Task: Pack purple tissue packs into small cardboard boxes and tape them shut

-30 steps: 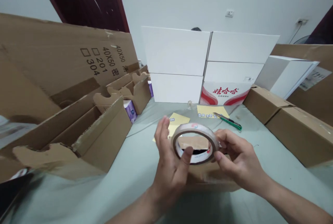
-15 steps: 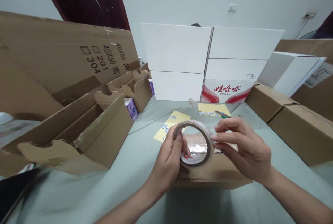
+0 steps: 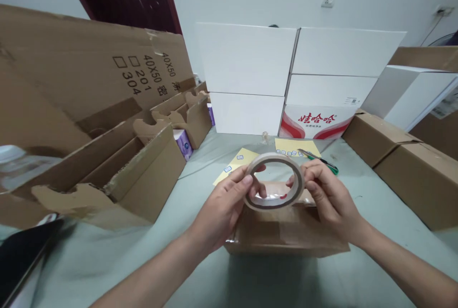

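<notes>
A roll of clear packing tape (image 3: 275,157) stands upright on its edge, held between my left hand (image 3: 222,208) and my right hand (image 3: 331,198). My left fingers hook through the core, and my right fingers grip the opposite side of the ring. Just below the roll lies a taped cardboard box (image 3: 286,236), and the roll appears not to touch it. Beyond my hands are a yellow sheet with small labels (image 3: 236,166) and a second yellow sheet (image 3: 291,146). A green utility knife (image 3: 320,161) lies across the second sheet's right corner.
White boxes (image 3: 246,112) are stacked at the back of the pale green table (image 3: 118,270). Slotted cardboard pieces (image 3: 143,179) stand at the left, beside a purple-printed tissue box (image 3: 183,145). Brown cartons (image 3: 404,174) line the right side. A dark tablet (image 3: 21,255) lies at the lower left.
The tape roll has risen and now sits higher above the box. My left hand has shifted from the roll's outer side to hooking through its core, and my right hand has closed on the ring.
</notes>
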A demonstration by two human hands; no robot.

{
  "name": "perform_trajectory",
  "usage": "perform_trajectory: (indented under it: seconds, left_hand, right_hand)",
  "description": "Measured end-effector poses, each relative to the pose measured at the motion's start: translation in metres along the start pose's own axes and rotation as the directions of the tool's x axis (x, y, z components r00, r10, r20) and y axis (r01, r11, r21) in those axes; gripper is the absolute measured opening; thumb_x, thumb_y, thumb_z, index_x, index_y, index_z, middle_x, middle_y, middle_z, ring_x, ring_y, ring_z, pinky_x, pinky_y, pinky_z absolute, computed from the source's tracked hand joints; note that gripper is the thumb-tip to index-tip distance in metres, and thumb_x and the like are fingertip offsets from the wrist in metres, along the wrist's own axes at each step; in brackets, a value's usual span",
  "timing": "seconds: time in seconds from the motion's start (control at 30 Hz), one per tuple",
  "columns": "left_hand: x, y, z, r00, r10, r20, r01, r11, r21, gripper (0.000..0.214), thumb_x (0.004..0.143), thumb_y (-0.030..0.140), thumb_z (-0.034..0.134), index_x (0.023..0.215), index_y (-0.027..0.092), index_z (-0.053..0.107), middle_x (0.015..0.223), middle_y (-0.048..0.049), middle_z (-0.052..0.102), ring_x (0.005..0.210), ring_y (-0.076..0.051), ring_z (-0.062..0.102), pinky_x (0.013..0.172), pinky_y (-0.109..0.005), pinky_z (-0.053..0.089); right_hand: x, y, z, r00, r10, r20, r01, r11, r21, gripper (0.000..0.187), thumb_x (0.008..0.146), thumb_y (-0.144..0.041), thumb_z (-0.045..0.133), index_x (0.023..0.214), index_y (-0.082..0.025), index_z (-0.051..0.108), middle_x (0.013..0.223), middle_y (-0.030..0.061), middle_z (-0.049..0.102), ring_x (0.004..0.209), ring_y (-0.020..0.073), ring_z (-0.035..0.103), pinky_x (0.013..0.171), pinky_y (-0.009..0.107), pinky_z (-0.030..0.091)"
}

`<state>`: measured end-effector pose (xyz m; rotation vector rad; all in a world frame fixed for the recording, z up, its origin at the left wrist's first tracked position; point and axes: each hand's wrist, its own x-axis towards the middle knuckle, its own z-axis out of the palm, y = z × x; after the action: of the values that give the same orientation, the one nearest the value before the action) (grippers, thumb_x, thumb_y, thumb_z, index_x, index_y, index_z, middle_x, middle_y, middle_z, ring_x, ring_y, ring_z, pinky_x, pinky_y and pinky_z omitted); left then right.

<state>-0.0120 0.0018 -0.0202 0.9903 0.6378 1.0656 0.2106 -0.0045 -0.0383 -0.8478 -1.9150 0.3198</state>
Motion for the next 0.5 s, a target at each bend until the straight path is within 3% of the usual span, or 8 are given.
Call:
perform_trajectory:
  seconds: [0.1,0.17,0.23,0.3,0.4,0.5]
  left_hand:
    - [0.005,-0.004,-0.01,0.992,0.092,-0.091,-0.064,0.958,0.278,0.054,0.083,0.057,0.066,0.118,0.015,0.061,0.056,0.0073,0.045,0.056,-0.012,0.049,0.064,-0.027,0.04]
    - [0.009,-0.002,-0.022,0.971,0.127,-0.203,-0.038,0.919,0.393,0.054,0.083,0.058,0.065,0.113,0.013,0.063,0.051,0.0088,0.043,0.05,-0.011,0.042,0.064,-0.028,0.042]
    - [0.012,0.005,-0.031,0.959,0.125,-0.254,-0.017,0.921,0.389,0.047,0.081,0.058,0.066,0.096,0.013,0.066,0.047,0.0098,0.039,0.048,-0.009,0.035,0.07,-0.03,0.045]
    - [0.013,0.011,-0.034,0.969,0.102,-0.224,-0.021,0.942,0.334,0.044,0.08,0.058,0.068,0.084,0.015,0.064,0.049,0.0102,0.037,0.048,-0.008,0.032,0.076,-0.031,0.047]
    - [0.01,0.016,-0.025,0.977,0.127,-0.173,-0.073,0.955,0.288,0.045,0.081,0.06,0.068,0.087,0.016,0.062,0.056,0.0096,0.04,0.049,-0.007,0.036,0.076,-0.03,0.047]
    - [0.004,0.012,-0.011,0.978,0.113,-0.175,-0.073,0.973,0.219,0.048,0.081,0.065,0.065,0.084,0.017,0.058,0.058,0.0079,0.042,0.053,-0.009,0.042,0.067,-0.028,0.045]
  right_hand:
    - [-0.012,0.003,-0.006,0.999,-0.017,0.031,0.016,1.0,0.024,0.015,0.101,-0.018,0.038,0.092,-0.023,0.049,0.087,0.0047,0.053,0.086,0.0191,0.06,0.071,0.034,0.055]
    - [-0.018,0.006,-0.013,1.0,-0.005,0.026,0.004,0.999,0.033,0.015,0.101,-0.016,0.037,0.095,-0.023,0.049,0.089,0.005,0.055,0.086,0.019,0.062,0.069,0.033,0.055]
    - [-0.022,0.008,-0.019,0.998,-0.019,0.055,0.021,0.999,-0.038,0.017,0.099,-0.011,0.039,0.097,-0.024,0.051,0.089,0.0048,0.058,0.084,0.0179,0.064,0.068,0.031,0.055]
    - [-0.021,0.008,-0.022,0.99,-0.076,0.12,0.091,0.988,-0.125,0.019,0.096,-0.007,0.043,0.098,-0.023,0.052,0.09,0.0049,0.06,0.083,0.0167,0.064,0.068,0.028,0.054]
    - [-0.015,0.004,-0.022,0.98,-0.133,0.15,0.158,0.973,-0.168,0.021,0.093,-0.004,0.045,0.1,-0.022,0.053,0.093,0.0057,0.061,0.084,0.0159,0.063,0.07,0.027,0.054]
    - [-0.01,0.001,-0.021,0.97,-0.095,0.226,0.14,0.971,-0.192,0.019,0.094,-0.006,0.044,0.098,-0.022,0.052,0.088,0.0041,0.061,0.075,0.0137,0.062,0.062,0.024,0.051]
